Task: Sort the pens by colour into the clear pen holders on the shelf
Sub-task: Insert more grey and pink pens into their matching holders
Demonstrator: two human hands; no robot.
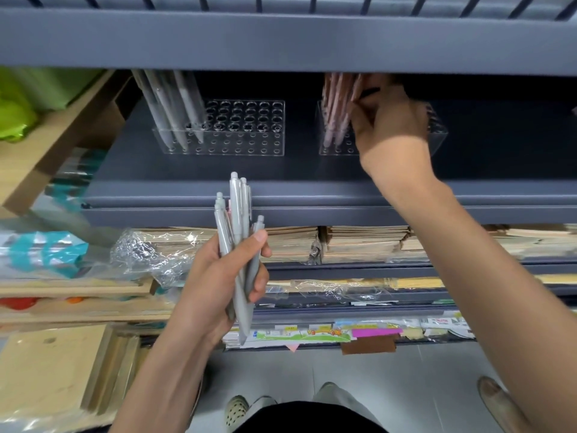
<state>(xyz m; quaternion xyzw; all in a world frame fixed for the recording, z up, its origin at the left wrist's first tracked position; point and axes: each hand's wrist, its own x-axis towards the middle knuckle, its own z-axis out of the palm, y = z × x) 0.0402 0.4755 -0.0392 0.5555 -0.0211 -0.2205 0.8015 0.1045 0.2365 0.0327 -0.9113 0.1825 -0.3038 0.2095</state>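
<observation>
While the left hand [229,278] grips grey pens [236,214], the right hand [392,126] pinches pink pens [335,103] in a clear holder [438,137].

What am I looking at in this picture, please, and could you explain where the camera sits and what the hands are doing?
There is no machine here: a person works with two bare hands, and the one picture comes from a camera worn on the head, looking forward and down. The left hand grips a bundle of pens, mostly grey. On the grey shelf stand two clear holders with rows of holes. The left holder has a few grey pens at its left end. The right hand reaches to the pink pens standing in the right holder; whether it pinches one is hard to tell. Lower shelves hold stacks of wrapped paper goods.
</observation>
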